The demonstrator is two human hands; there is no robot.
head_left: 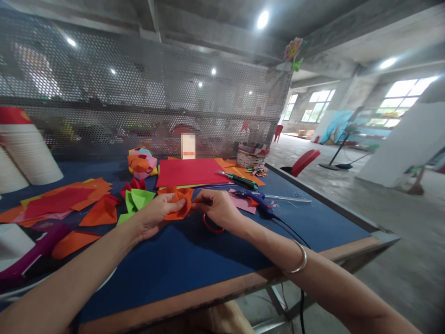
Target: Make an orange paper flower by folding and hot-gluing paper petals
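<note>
My left hand (158,214) is closed on a folded orange paper piece (181,206), with the thumb lying across its front. At the right edge of that piece, the fingertips of my right hand (220,211) are pinched together and seem to touch it. Red-handled scissors (212,227) lie on the table just below my right hand, their blades hidden. Bright green folded pieces (139,199) sit beside my left hand, and more orange folded pieces (100,211) lie further left.
A blue glue gun (259,200) with a black cord rests right of my hands. Behind are a green cutter knife (243,180), red sheets (189,172), a woven basket (252,154) and a multicoloured ball (142,162). A purple tape dispenser (38,248) and white cups (33,150) stand left.
</note>
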